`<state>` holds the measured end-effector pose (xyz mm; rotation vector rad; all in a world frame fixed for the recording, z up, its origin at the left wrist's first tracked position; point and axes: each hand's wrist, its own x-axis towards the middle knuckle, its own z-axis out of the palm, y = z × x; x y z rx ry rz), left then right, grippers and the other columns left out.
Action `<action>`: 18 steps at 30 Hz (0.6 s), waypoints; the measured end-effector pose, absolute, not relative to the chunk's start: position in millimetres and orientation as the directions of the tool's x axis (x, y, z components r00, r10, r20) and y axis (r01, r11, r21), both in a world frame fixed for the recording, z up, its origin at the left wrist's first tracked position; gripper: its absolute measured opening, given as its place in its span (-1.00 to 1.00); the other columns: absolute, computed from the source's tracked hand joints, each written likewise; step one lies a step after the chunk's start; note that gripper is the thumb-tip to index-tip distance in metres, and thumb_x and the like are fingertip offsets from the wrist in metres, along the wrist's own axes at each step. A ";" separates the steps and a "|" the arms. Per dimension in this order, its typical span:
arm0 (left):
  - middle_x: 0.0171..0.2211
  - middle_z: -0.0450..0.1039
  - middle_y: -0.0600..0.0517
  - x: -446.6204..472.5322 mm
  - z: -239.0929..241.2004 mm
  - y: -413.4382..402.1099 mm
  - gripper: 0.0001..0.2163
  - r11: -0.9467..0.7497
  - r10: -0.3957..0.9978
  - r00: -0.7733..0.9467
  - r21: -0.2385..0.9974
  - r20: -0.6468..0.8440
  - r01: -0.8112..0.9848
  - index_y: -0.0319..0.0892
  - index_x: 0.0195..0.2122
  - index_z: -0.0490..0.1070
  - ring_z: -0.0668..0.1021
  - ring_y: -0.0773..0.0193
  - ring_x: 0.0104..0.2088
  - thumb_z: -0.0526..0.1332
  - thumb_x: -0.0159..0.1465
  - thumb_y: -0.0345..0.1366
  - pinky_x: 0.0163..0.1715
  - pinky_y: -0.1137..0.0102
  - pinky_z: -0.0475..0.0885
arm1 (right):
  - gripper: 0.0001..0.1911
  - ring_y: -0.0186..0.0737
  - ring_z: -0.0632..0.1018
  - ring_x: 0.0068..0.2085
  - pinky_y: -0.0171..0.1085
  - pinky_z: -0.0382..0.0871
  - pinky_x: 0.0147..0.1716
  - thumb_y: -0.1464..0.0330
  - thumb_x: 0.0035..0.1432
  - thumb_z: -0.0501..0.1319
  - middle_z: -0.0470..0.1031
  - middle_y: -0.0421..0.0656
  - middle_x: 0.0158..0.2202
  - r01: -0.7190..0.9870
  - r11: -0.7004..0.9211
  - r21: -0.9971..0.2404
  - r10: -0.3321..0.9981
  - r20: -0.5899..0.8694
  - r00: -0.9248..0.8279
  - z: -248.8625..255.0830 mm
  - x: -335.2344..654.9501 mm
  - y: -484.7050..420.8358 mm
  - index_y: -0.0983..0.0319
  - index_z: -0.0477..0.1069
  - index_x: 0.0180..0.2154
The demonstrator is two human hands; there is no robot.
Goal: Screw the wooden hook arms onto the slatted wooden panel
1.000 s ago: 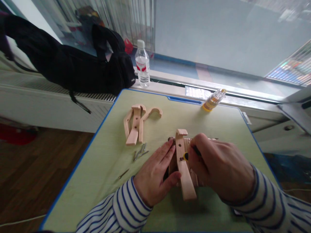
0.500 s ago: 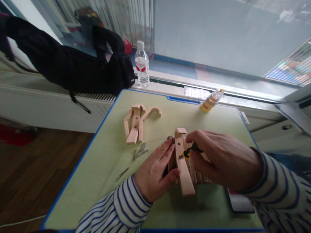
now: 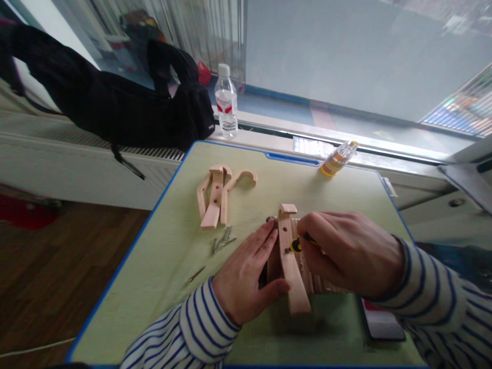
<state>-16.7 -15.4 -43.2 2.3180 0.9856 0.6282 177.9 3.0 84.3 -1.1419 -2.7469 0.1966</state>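
A wooden hook piece (image 3: 291, 266) lies on a ribbed wooden block (image 3: 307, 277) in the middle of the green table (image 3: 161, 266). My left hand (image 3: 246, 279) rests against the block's left side, fingers stretched flat and thumb pressed on the hook piece. My right hand (image 3: 349, 253) is closed round a small screwdriver with a yellow and black handle (image 3: 296, 245). Its tip meets a screw in the hook piece.
Three more wooden hooks (image 3: 217, 197) lie farther back on the left, with several loose screws (image 3: 222, 241) and a single screw (image 3: 196, 275) nearer. A glue bottle (image 3: 338, 159) lies at the table's back edge. A water bottle (image 3: 226, 102) and black bag (image 3: 115, 107) sit on the sill. A phone (image 3: 380, 323) lies at right.
My right hand has turned on the screwdriver, its wrist swinging out to the right and back a little. The left hand has stayed on the block.
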 end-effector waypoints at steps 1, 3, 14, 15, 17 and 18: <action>0.33 -0.19 -0.14 -16.6 -43.2 -15.4 -0.22 -0.587 0.754 0.625 0.634 0.203 0.502 -0.27 0.29 -0.09 0.00 -0.01 0.29 -0.03 0.20 0.19 0.26 0.10 0.02 | -0.93 -0.39 0.22 -0.55 -0.34 0.04 -0.56 0.44 0.15 -0.03 0.26 -0.28 -0.55 0.696 0.694 -0.187 0.718 0.110 -0.687 84.1 177.1 1.9 0.22 0.17 -0.37; 0.33 -0.19 -0.14 -16.4 -42.9 -15.3 -0.22 -0.586 0.753 0.628 0.637 0.198 0.501 -0.27 0.29 -0.10 0.00 0.00 0.30 -0.04 0.21 0.20 0.26 0.10 0.02 | -0.93 -0.40 0.20 -0.56 -0.35 0.03 -0.58 0.43 0.17 -0.04 0.24 -0.29 -0.57 0.710 0.677 -0.193 0.735 0.132 -0.665 83.7 175.5 0.4 0.22 0.15 -0.37; 0.33 -0.19 -0.14 -15.6 -41.3 -14.8 -0.22 -0.581 0.755 0.622 0.652 0.208 0.487 -0.26 0.30 -0.14 0.00 0.01 0.30 -0.03 0.21 0.18 0.25 0.08 0.04 | -0.90 -0.42 0.20 -0.60 -0.34 0.03 -0.59 0.42 0.20 -0.03 0.23 -0.32 -0.59 0.777 0.602 -0.182 0.798 0.141 -0.585 78.7 172.4 -8.5 0.20 0.12 -0.40; 0.33 -0.19 -0.14 -15.6 -41.3 -14.9 -0.22 -0.583 0.754 0.623 0.650 0.209 0.487 -0.26 0.30 -0.14 0.00 0.02 0.30 -0.02 0.21 0.18 0.25 0.08 0.04 | -0.90 -0.41 0.21 -0.60 -0.34 0.03 -0.59 0.42 0.20 -0.03 0.24 -0.32 -0.59 0.781 0.597 -0.182 0.802 0.154 -0.577 78.2 171.2 -10.4 0.20 0.12 -0.40; 0.33 -0.19 -0.14 -15.8 -41.3 -15.1 -0.22 -0.585 0.753 0.624 0.645 0.208 0.492 -0.26 0.30 -0.15 0.00 0.02 0.30 -0.02 0.21 0.17 0.26 0.09 0.03 | -0.88 -0.40 0.24 -0.59 -0.33 0.03 -0.59 0.42 0.20 -0.02 0.25 -0.31 -0.59 0.805 0.565 -0.180 0.824 0.174 -0.539 76.7 168.0 -14.6 0.20 0.12 -0.41; 0.33 -0.18 -0.14 -15.9 -41.3 -15.2 -0.22 -0.587 0.753 0.624 0.641 0.208 0.495 -0.26 0.30 -0.15 0.00 0.02 0.30 -0.01 0.21 0.17 0.26 0.09 0.03 | -0.88 -0.39 0.26 -0.59 -0.33 0.03 -0.59 0.42 0.21 -0.02 0.25 -0.30 -0.59 0.824 0.538 -0.179 0.841 0.179 -0.510 75.6 166.1 -16.8 0.20 0.12 -0.41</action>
